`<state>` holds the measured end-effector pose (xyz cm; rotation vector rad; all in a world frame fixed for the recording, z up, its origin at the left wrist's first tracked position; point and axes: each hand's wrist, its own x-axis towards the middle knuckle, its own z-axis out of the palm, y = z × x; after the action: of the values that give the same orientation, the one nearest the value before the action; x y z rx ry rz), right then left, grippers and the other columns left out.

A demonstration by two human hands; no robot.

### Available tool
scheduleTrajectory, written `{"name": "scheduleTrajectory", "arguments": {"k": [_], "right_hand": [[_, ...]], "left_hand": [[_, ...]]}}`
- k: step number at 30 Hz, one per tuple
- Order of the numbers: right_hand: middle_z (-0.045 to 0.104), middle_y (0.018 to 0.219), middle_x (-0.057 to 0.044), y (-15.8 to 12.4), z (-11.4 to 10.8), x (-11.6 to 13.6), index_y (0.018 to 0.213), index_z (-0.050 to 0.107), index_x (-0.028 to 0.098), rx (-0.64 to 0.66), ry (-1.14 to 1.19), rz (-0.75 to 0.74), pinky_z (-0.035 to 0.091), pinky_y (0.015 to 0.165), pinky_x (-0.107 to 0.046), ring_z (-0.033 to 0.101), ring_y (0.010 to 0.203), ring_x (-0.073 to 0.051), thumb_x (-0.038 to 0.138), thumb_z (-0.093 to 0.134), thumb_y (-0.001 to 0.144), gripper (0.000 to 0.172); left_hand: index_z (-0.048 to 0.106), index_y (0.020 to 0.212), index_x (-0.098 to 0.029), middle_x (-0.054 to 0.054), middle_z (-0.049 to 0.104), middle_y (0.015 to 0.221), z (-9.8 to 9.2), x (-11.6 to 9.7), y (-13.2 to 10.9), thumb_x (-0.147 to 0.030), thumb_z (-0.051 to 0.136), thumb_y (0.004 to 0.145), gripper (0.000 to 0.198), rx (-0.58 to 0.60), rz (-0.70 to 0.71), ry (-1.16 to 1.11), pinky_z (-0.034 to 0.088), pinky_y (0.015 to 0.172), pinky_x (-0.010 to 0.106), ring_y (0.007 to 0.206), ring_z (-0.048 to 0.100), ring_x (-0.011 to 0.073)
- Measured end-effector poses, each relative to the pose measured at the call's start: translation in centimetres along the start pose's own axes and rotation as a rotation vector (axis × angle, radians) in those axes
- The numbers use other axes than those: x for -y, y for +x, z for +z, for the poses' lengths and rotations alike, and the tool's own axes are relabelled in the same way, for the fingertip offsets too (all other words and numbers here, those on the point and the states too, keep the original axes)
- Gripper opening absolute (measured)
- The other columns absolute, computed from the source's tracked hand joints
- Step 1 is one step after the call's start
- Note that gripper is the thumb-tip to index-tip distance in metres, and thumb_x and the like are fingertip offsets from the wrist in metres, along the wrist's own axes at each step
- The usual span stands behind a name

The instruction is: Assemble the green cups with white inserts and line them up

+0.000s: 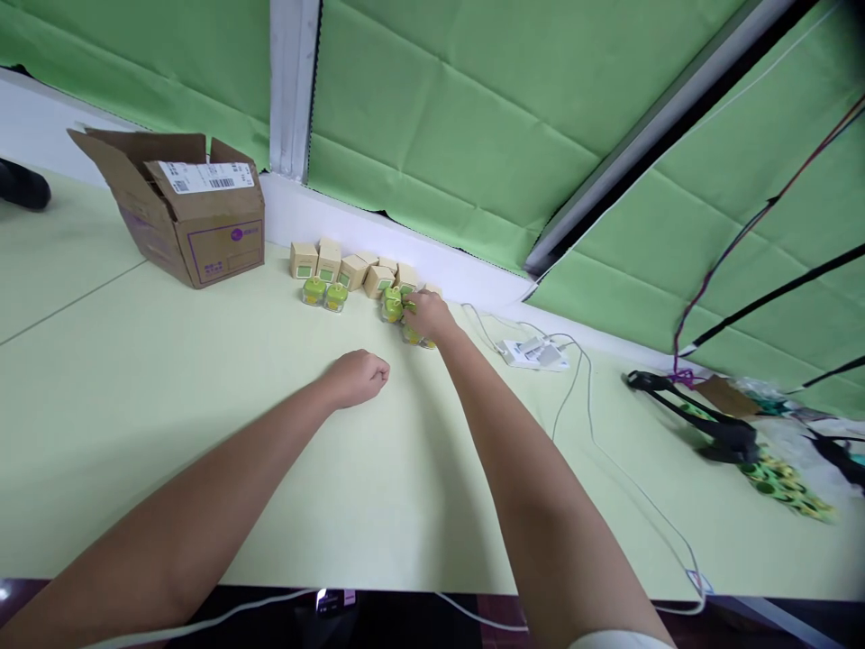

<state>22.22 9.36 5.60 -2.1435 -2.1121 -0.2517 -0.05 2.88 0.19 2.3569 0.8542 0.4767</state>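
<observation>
Right fingers (412, 305), green-lidded container (391, 306) just left of them, small boxes (378, 281) behind

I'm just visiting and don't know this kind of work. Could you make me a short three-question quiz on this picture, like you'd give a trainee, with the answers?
1. Fill in the blank: The large cardboard box bears a ____ label.

2. Multiple choice: Which of these is closest to the person's right hand?
A) the large cardboard box
B) the green-topped containers
C) the power strip

3. True or false: The person's left hand is spread flat with its fingers stretched out.

Key: 1. white. 2. B. 3. False; its fingers are curled in.
</observation>
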Motion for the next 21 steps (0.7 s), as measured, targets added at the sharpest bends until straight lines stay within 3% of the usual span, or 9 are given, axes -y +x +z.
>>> {"name": "scheduleTrajectory", "arguments": {"k": [7, 10, 12, 14, 16, 21], "right_hand": [[0.071, 0.124, -0.014, 0.7, 0.9, 1.3, 0.110, 0.077, 0.021, -0.055, 0.064, 0.006, 0.047, 0.100, -0.049, 0.055, 0.122, -0.036, 0.027, 0.051, 0.099, 0.029], [0.074, 0.112, -0.016, -0.4, 0.6, 2.5, 0.100, 0.077, 0.014, -0.092, 0.068, -0.107, 0.043, 0.103, -0.046, 0.058, 0.115, -0.032, 0.019, 0.052, 0.097, 0.026], [0.074, 0.103, -0.015, -2.1, 0.3, 3.5, 0.094, 0.075, 0.013, -0.101, 0.104, -0.199, 0.044, 0.102, -0.043, 0.060, 0.106, -0.029, 0.015, 0.052, 0.095, 0.023], [0.073, 0.099, -0.014, -4.5, -0.1, 4.3, 0.091, 0.073, 0.015, -0.111, 0.183, -0.251, 0.046, 0.097, -0.041, 0.061, 0.101, -0.028, 0.015, 0.053, 0.094, 0.020], [0.073, 0.097, -0.012, -7.3, -0.1, 4.8, 0.091, 0.071, 0.016, -0.128, 0.297, -0.257, 0.047, 0.093, -0.039, 0.062, 0.097, -0.026, 0.014, 0.056, 0.092, 0.015], [0.075, 0.101, -0.007, -13.5, 1.3, 4.2, 0.096, 0.070, 0.021, -0.211, 0.701, -0.175, 0.050, 0.088, -0.038, 0.067, 0.095, -0.023, 0.028, 0.057, 0.096, 0.015]], "left_hand": [[0.055, 0.061, -0.021, 0.000, 0.059, 0.061, 0.2, 0.0, 0.1, -0.017, 0.047, 0.077, 0.018, -0.036, -0.004, -0.084, 0.031, 0.055, 0.030, 0.056, 0.047, 0.0158], [0.058, 0.068, -0.021, 0.002, 0.063, 0.070, 0.3, 0.5, 0.4, -0.014, 0.045, 0.079, 0.018, -0.256, 0.006, -0.119, 0.039, 0.062, 0.031, 0.065, 0.054, 0.0176], [0.061, 0.080, -0.020, 0.005, 0.067, 0.084, 0.2, 0.9, 0.7, -0.013, 0.044, 0.080, 0.018, -0.489, 0.017, -0.146, 0.045, 0.072, 0.032, 0.078, 0.060, 0.0199], [0.061, 0.098, -0.019, 0.009, 0.068, 0.104, 0.3, 1.1, 0.9, -0.016, 0.048, 0.084, 0.020, -0.622, 0.041, -0.181, 0.049, 0.083, 0.035, 0.095, 0.062, 0.0229], [0.058, 0.117, -0.019, 0.013, 0.065, 0.123, 0.4, 1.0, 0.8, -0.027, 0.055, 0.088, 0.030, -0.562, 0.093, -0.222, 0.051, 0.092, 0.039, 0.111, 0.061, 0.0260], [0.045, 0.143, -0.024, 0.013, 0.060, 0.142, 0.9, 0.2, -0.3, -0.055, 0.068, 0.088, 0.067, -0.209, 0.143, -0.306, 0.051, 0.100, 0.041, 0.126, 0.060, 0.0289]]}}
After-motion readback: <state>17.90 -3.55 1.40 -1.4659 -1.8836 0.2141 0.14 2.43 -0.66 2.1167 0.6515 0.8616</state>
